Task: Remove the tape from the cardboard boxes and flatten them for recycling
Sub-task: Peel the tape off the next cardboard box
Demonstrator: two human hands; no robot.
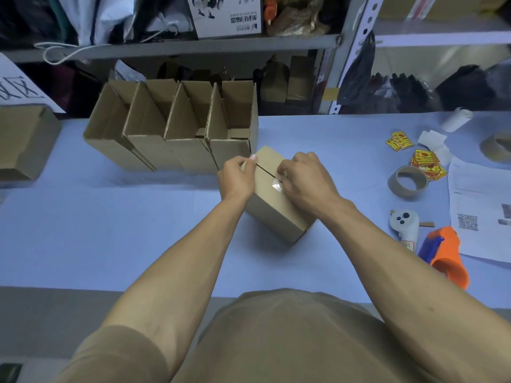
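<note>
Head view: peeling tape off a closed box.
Right hand (307, 181) pinches the clear tape (276, 186) at the seam of the small cardboard box (276, 208); left hand (239, 175) grips its far edge. Next, I judge, pull the strip clear while bracing.

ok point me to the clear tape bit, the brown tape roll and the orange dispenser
clear tape (276, 186), head view, crumpled loose end on the box
brown tape roll (408, 189), head view, near outer wall
orange dispenser (449, 258), head view, orange body
</note>
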